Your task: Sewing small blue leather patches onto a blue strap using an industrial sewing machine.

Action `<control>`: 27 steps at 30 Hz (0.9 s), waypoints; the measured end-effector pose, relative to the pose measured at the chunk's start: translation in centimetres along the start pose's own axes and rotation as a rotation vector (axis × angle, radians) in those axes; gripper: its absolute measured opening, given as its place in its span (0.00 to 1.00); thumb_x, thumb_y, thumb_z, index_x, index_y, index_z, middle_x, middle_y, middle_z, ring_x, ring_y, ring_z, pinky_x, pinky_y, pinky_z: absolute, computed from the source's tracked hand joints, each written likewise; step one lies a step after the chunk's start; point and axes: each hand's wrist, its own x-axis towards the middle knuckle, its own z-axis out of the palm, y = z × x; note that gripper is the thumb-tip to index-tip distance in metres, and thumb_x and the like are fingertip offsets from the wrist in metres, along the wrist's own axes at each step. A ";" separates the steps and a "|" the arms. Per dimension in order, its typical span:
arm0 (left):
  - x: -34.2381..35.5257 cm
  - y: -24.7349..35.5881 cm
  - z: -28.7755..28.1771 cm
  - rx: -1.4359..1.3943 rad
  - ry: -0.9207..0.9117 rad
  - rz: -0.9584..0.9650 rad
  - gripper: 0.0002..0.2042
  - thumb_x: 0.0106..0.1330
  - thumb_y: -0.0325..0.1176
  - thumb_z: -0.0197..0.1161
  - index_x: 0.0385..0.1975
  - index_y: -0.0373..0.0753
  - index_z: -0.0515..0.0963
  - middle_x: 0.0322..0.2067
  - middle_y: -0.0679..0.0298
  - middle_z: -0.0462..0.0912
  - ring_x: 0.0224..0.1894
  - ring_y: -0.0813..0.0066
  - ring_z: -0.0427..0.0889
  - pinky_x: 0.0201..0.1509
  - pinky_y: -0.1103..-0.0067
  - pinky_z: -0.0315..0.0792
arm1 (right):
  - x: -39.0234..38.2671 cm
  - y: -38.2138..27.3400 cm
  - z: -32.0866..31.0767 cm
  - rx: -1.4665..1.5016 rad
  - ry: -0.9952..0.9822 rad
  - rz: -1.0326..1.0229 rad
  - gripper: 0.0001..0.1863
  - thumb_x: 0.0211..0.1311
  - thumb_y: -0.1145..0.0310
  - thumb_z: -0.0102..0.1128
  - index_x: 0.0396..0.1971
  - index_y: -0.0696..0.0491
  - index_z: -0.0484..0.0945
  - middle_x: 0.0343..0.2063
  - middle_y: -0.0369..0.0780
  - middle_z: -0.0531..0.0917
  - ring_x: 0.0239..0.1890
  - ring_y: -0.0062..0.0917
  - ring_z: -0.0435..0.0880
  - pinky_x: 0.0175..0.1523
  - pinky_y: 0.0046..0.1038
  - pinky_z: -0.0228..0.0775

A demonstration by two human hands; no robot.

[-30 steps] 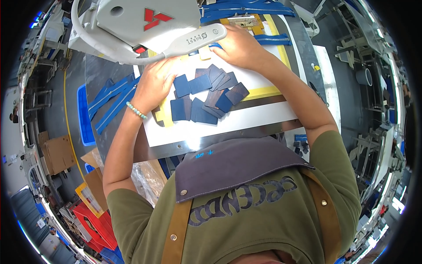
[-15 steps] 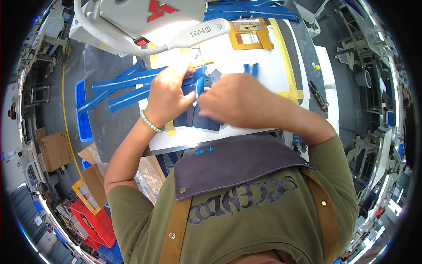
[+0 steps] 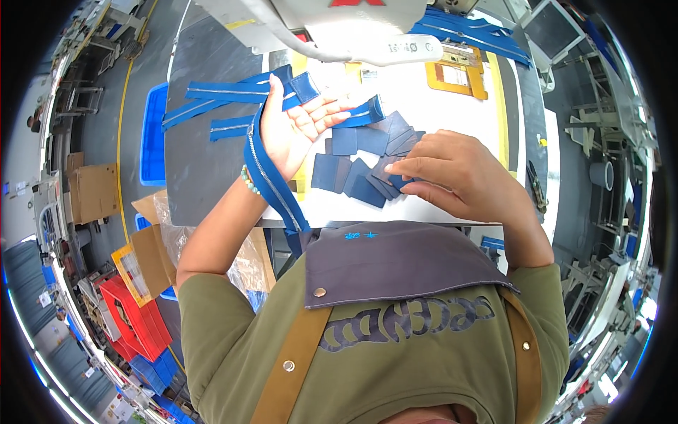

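Observation:
My left hand (image 3: 293,134) is turned palm up, its fingers stretched out and thumb raised. A blue zipper strip (image 3: 265,166) drapes past the thumb side and over the wrist, down to the table's front edge; the fingers do not wrap round it. Dark blue square patches (image 3: 367,182) lie in loose, overlapping groups on the white board. Over their right side, my right hand (image 3: 452,177) has its thumb and forefinger pinched about a small dark blue patch (image 3: 400,182). Beyond the left fingers is a folded blue zipper end (image 3: 367,113).
More blue zipper strips (image 3: 226,92) lie at the left, over the dark tabletop. A white machine head (image 3: 339,28) with a hanging paddle-shaped part overhangs the far side. A yellow frame (image 3: 459,79) rests at the far right, near piled zippers (image 3: 470,32). A blue bin (image 3: 153,134) stands left.
My hands have parted from working together on a blue piece. The left has turned palm up with a zipper over the wrist; the right has moved to the patches. The view has shifted left.

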 end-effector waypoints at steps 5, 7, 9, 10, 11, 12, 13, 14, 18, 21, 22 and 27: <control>1.6 0.9 -2.1 0.047 -0.005 -0.029 0.48 0.77 0.70 0.38 0.68 0.18 0.62 0.65 0.39 0.74 0.62 0.50 0.79 0.70 0.63 0.72 | -0.6 1.3 0.7 -0.077 -0.040 0.067 0.13 0.65 0.65 0.69 0.48 0.52 0.85 0.33 0.40 0.84 0.36 0.37 0.81 0.42 0.36 0.71; 3.3 1.2 -5.4 0.205 0.050 0.063 0.47 0.77 0.69 0.37 0.66 0.20 0.66 0.62 0.40 0.77 0.59 0.51 0.81 0.69 0.65 0.74 | -0.4 1.7 0.8 -0.099 -0.043 0.073 0.13 0.65 0.66 0.69 0.47 0.52 0.85 0.33 0.40 0.84 0.36 0.37 0.82 0.42 0.36 0.72; 3.4 1.7 -7.0 0.677 -0.031 0.503 0.36 0.78 0.61 0.49 0.67 0.32 0.72 0.62 0.45 0.79 0.59 0.54 0.81 0.68 0.68 0.72 | -0.8 2.2 0.9 -0.118 -0.024 0.079 0.13 0.65 0.66 0.68 0.47 0.52 0.85 0.34 0.40 0.85 0.37 0.37 0.82 0.42 0.36 0.72; 3.8 3.6 -7.0 1.255 -0.091 0.826 0.33 0.76 0.57 0.55 0.68 0.35 0.72 0.64 0.46 0.77 0.63 0.52 0.78 0.69 0.66 0.70 | -1.0 2.3 0.6 -0.117 -0.024 0.091 0.12 0.65 0.67 0.68 0.47 0.53 0.86 0.34 0.40 0.85 0.37 0.37 0.82 0.43 0.36 0.72; 4.0 5.4 -7.5 1.833 -0.143 1.149 0.31 0.74 0.52 0.61 0.70 0.37 0.71 0.66 0.47 0.75 0.67 0.51 0.74 0.71 0.63 0.67 | -1.2 2.1 0.4 -0.115 -0.032 0.103 0.12 0.65 0.67 0.68 0.47 0.53 0.86 0.34 0.40 0.85 0.37 0.37 0.82 0.43 0.36 0.72; 4.6 6.3 -9.2 1.963 -0.118 1.118 0.32 0.71 0.50 0.63 0.70 0.39 0.71 0.68 0.49 0.73 0.70 0.50 0.71 0.72 0.61 0.64 | -1.3 1.9 -0.1 -0.093 -0.012 0.080 0.12 0.66 0.68 0.67 0.47 0.53 0.86 0.35 0.40 0.86 0.37 0.37 0.82 0.42 0.35 0.73; 4.9 7.0 -10.9 2.094 -0.090 1.081 0.33 0.68 0.49 0.66 0.71 0.41 0.70 0.70 0.51 0.71 0.74 0.49 0.67 0.74 0.59 0.61 | -1.3 1.7 -0.5 -0.071 0.007 0.055 0.12 0.66 0.68 0.67 0.48 0.53 0.86 0.35 0.40 0.86 0.37 0.36 0.83 0.42 0.35 0.73; 5.1 7.7 -11.9 2.164 0.018 1.038 0.33 0.69 0.49 0.65 0.71 0.40 0.70 0.72 0.52 0.70 0.76 0.49 0.64 0.75 0.58 0.60 | -1.3 1.3 -1.2 -0.014 0.057 0.027 0.13 0.63 0.68 0.69 0.46 0.55 0.87 0.32 0.41 0.86 0.34 0.36 0.83 0.40 0.34 0.72; 6.7 12.7 -18.5 2.161 0.291 1.049 0.30 0.75 0.51 0.59 0.71 0.39 0.71 0.74 0.53 0.68 0.76 0.48 0.63 0.78 0.61 0.57 | -2.8 -5.3 -6.6 0.109 0.247 0.001 0.13 0.56 0.64 0.74 0.38 0.55 0.89 0.27 0.41 0.86 0.29 0.32 0.83 0.36 0.33 0.71; 3.0 14.0 -21.4 2.165 0.441 0.979 0.27 0.76 0.48 0.58 0.70 0.39 0.73 0.71 0.53 0.72 0.74 0.49 0.66 0.77 0.60 0.58 | -5.0 -7.0 -10.7 0.375 -0.030 -0.258 0.18 0.59 0.48 0.75 0.44 0.41 0.90 0.43 0.37 0.86 0.37 0.26 0.83 0.39 0.27 0.72; 2.6 13.6 -21.1 2.156 0.429 0.976 0.27 0.76 0.48 0.58 0.70 0.39 0.73 0.71 0.53 0.72 0.74 0.49 0.66 0.77 0.60 0.58 | -5.1 -8.0 -11.2 0.496 -0.048 -0.228 0.20 0.60 0.48 0.75 0.48 0.43 0.89 0.48 0.38 0.85 0.40 0.25 0.82 0.39 0.27 0.73; -0.7 6.1 -10.1 1.949 0.136 1.025 0.21 0.73 0.37 0.64 0.64 0.39 0.78 0.68 0.54 0.75 0.75 0.52 0.65 0.77 0.61 0.58 | -4.1 -9.4 -11.3 0.444 -0.111 -0.027 0.20 0.61 0.49 0.74 0.47 0.45 0.87 0.47 0.40 0.82 0.34 0.25 0.78 0.37 0.26 0.71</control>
